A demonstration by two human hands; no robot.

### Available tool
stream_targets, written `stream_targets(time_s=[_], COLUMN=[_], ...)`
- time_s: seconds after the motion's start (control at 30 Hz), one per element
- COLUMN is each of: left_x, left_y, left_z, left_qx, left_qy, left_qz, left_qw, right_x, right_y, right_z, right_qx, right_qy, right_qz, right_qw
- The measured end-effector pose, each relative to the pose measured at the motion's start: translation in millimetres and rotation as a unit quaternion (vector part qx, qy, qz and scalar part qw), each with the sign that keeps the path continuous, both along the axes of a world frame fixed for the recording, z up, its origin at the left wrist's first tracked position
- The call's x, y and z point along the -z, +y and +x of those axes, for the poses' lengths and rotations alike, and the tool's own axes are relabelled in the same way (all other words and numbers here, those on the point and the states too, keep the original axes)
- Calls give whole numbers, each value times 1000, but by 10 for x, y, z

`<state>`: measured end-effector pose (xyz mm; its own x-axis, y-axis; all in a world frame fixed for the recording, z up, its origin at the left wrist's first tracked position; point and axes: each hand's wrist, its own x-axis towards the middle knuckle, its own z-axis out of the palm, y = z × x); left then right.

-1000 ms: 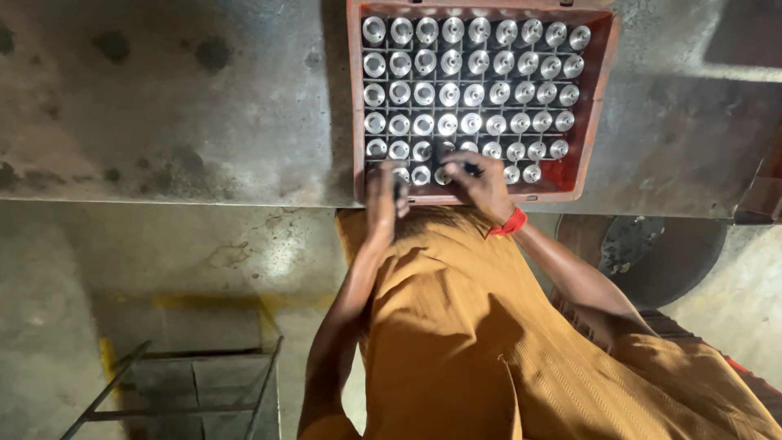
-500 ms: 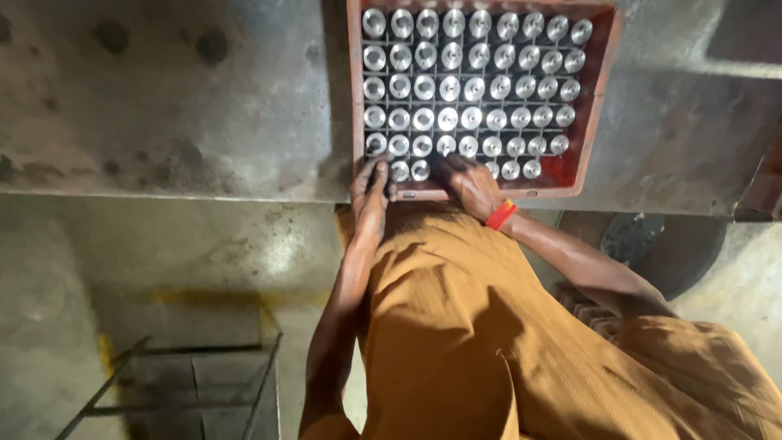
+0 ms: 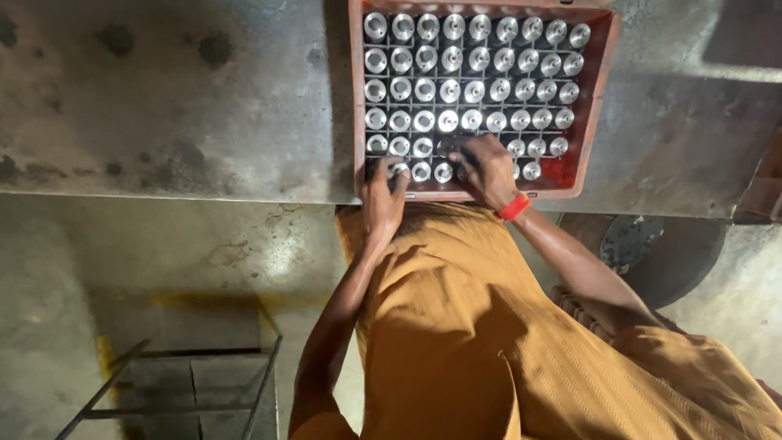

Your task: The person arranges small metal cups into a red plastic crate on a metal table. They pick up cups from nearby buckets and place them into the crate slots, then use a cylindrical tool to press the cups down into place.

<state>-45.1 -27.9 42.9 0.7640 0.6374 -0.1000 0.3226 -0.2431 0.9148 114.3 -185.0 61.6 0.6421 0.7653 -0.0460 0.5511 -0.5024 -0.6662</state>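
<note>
A red plastic crate (image 3: 599, 98) sits on a stained metal table (image 3: 187, 106), its grid filled with several rows of shiny round metal parts (image 3: 450, 90). My left hand (image 3: 381, 195) lies over the crate's near left rim, fingers curled around a metal part (image 3: 400, 169) in the nearest row. My right hand (image 3: 487, 167), with a red band (image 3: 513, 207) at the wrist, reaches over the two nearest rows. Its fingertips are closed at a dark slot (image 3: 446, 149), and the part under them is hidden.
My orange garment (image 3: 472, 326) fills the lower middle. Below the table edge are a concrete floor, a metal frame (image 3: 195, 383) at lower left and a dark round object (image 3: 652, 253) at right.
My right hand has moved a little farther into the crate, from the nearest row toward the second one. My left hand stays at the near left rim with small shifts.
</note>
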Motion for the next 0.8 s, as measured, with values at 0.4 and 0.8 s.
stream_targets(time_s=[0.4, 0.8], left_x=[252, 116], left_y=[71, 20], left_z=[287, 101], left_qx=[210, 163], left_qy=[225, 178], left_qz=[304, 256], left_qw=[901, 936], right_x=[30, -81], right_y=[174, 144], right_z=[68, -85], right_qx=[-184, -142], right_qy=[-198, -58], right_qz=[-81, 68], right_qw=[959, 986])
